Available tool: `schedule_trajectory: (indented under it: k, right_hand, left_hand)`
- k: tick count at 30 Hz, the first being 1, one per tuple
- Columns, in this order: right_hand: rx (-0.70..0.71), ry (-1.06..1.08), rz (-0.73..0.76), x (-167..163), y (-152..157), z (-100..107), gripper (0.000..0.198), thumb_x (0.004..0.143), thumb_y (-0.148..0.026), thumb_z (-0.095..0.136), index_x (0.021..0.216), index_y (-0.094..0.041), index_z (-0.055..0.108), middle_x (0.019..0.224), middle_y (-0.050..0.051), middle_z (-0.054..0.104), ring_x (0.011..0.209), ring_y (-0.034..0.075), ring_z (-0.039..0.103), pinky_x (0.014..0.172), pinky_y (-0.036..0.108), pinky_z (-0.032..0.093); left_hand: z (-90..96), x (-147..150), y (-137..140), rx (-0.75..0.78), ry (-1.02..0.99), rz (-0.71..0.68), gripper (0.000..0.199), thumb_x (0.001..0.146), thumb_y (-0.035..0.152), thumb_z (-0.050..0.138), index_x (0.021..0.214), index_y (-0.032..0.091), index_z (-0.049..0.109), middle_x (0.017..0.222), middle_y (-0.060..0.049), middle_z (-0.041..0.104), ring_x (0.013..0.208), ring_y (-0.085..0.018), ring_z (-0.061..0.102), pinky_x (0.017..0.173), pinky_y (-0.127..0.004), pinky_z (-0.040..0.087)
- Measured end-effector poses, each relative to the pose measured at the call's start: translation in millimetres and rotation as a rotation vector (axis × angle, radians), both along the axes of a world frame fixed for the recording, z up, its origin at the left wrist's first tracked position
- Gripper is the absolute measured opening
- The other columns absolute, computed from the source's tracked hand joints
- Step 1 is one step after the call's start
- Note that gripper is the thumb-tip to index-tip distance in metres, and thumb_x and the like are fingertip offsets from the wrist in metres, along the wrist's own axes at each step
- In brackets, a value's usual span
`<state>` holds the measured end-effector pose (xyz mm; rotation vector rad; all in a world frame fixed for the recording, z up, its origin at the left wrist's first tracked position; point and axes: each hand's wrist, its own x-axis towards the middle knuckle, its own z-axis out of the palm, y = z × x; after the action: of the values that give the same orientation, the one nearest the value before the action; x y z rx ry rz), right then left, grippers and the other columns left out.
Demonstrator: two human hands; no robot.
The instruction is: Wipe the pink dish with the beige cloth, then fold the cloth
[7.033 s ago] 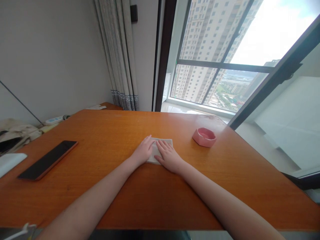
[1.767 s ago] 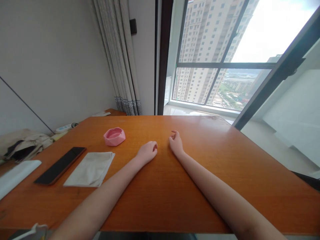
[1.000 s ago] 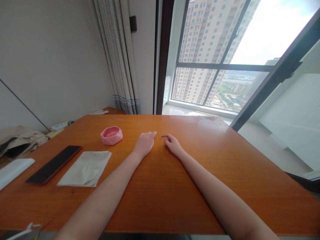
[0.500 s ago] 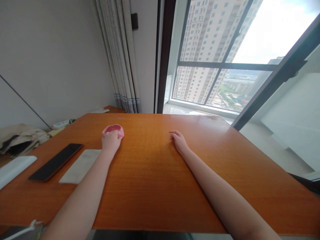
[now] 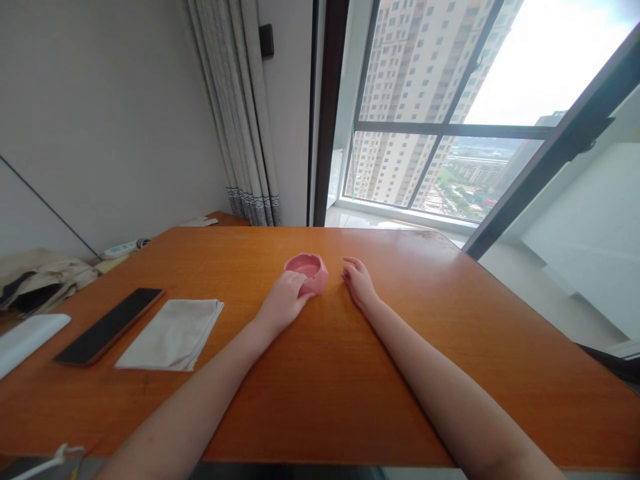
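My left hand (image 5: 286, 295) grips the near left wall of a small pink bowl (image 5: 315, 280), with the thumb on the near side and the fingers hooked over the rim. The bowl is upright with an uneven, notched rim, and nothing shows inside it. Just to the right of the bowl, apart from it, my right hand (image 5: 359, 283) rests at the wooden table (image 5: 320, 387). Its index finger is stretched out and the other fingers are loosely curled, with nothing seen in them.
On the left lie a folded pale cloth (image 5: 170, 333), a long flat black object (image 5: 113, 325) and a white object (image 5: 30, 341) at the table's edge. A cloth bag (image 5: 45, 277) sits beyond it. A curtain (image 5: 245, 120) and window (image 5: 440, 130) stand behind.
My left hand has moved the pink bowl rightward across the table, from the left to near my right hand. The folded cloth is now uncovered. My right hand has barely moved.
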<state>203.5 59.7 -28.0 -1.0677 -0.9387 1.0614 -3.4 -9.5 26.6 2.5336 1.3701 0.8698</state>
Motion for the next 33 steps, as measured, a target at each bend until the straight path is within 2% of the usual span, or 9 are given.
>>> schedule_trajectory:
  k: [6, 20, 23, 25, 26, 27, 29, 31, 33]
  right_hand:
    - [-0.018, 0.041, 0.013, 0, 0, 0, 0.041, 0.059, -0.028, 0.051, 0.099, -0.020, 0.051, 0.059, -0.008, 0.046, 0.057, 0.011, 0.049, 0.059, 0.025, 0.041]
    - [-0.019, -0.019, 0.021, 1, 0, -1, 0.042, 0.061, -0.027, 0.051, 0.103, -0.019, 0.052, 0.060, -0.007, 0.048, 0.058, 0.011, 0.051, 0.062, 0.025, 0.043]
    - [-0.008, -0.020, 0.022, 0, -1, -1, 0.042, 0.061, -0.027, 0.051, 0.102, -0.019, 0.052, 0.060, -0.007, 0.048, 0.058, 0.011, 0.050, 0.061, 0.025, 0.042]
    - [-0.005, -0.030, 0.018, 0, 0, -1, 0.041, 0.061, -0.028, 0.051, 0.102, -0.019, 0.053, 0.059, -0.007, 0.048, 0.057, 0.011, 0.050, 0.059, 0.025, 0.042]
    - [-0.004, -0.038, 0.018, 0, 0, -2, 0.041, 0.062, -0.028, 0.051, 0.101, -0.019, 0.053, 0.059, -0.006, 0.048, 0.057, 0.011, 0.050, 0.059, 0.025, 0.042]
    - [-0.005, -0.048, 0.020, 0, 1, -2, 0.040, 0.062, -0.028, 0.050, 0.101, -0.018, 0.053, 0.060, -0.006, 0.049, 0.057, 0.011, 0.050, 0.058, 0.025, 0.042]
    - [-0.003, -0.072, 0.026, 1, 2, -3, 0.039, 0.062, -0.028, 0.049, 0.099, -0.018, 0.054, 0.061, -0.006, 0.049, 0.057, 0.012, 0.051, 0.059, 0.025, 0.042]
    - [-0.003, -0.093, 0.027, 1, 3, -3, 0.037, 0.062, -0.029, 0.049, 0.098, -0.019, 0.054, 0.061, -0.005, 0.050, 0.058, 0.012, 0.051, 0.060, 0.025, 0.043]
    - [-0.005, -0.108, 0.025, 1, 4, -4, 0.036, 0.063, -0.029, 0.048, 0.097, -0.019, 0.055, 0.061, -0.005, 0.050, 0.059, 0.012, 0.052, 0.060, 0.025, 0.043]
  left_hand:
    - [-6.4, 9, -6, -0.044, 0.123, -0.093, 0.015, 0.083, 0.031, 0.054, 0.088, 0.017, 0.057, 0.100, -0.008, 0.060, 0.094, -0.022, 0.051, 0.089, -0.037, 0.041]
    - [-9.9, 7, -1, -0.067, 0.169, -0.060, 0.014, 0.082, 0.030, 0.055, 0.088, 0.018, 0.058, 0.100, -0.009, 0.060, 0.099, -0.023, 0.051, 0.095, -0.041, 0.038]
    - [1.2, -2, -2, -0.082, 0.100, -0.113, 0.033, 0.079, 0.036, 0.057, 0.108, 0.020, 0.056, 0.120, -0.010, 0.053, 0.113, -0.024, 0.046, 0.099, -0.039, 0.037]
    - [13.0, -23, 0, -0.056, 0.014, -0.091, 0.043, 0.082, 0.038, 0.051, 0.122, 0.021, 0.048, 0.136, -0.009, 0.042, 0.125, -0.023, 0.039, 0.104, -0.037, 0.034]
    - [18.7, -39, 1, -0.037, -0.025, -0.025, 0.042, 0.085, 0.037, 0.044, 0.124, 0.021, 0.046, 0.138, -0.009, 0.040, 0.127, -0.022, 0.037, 0.105, -0.037, 0.033]
    - [23.2, -58, 1, -0.012, -0.059, 0.081, 0.038, 0.088, 0.033, 0.037, 0.121, 0.020, 0.047, 0.134, -0.009, 0.044, 0.125, -0.021, 0.040, 0.104, -0.037, 0.034]
    - [26.6, -103, 0, -0.016, -0.052, 0.342, 0.034, 0.086, 0.023, 0.027, 0.109, 0.016, 0.052, 0.115, -0.010, 0.057, 0.110, -0.020, 0.052, 0.097, -0.036, 0.041]
    - [20.0, -151, -8, -0.022, 0.110, 0.646, 0.032, 0.081, 0.018, 0.029, 0.099, 0.015, 0.055, 0.108, -0.011, 0.058, 0.102, -0.023, 0.056, 0.091, -0.039, 0.044]
    - [5.0, -193, -20, -0.077, 0.309, 0.880, 0.030, 0.078, 0.022, 0.033, 0.099, 0.016, 0.054, 0.105, -0.013, 0.058, 0.094, -0.027, 0.059, 0.083, -0.042, 0.047]
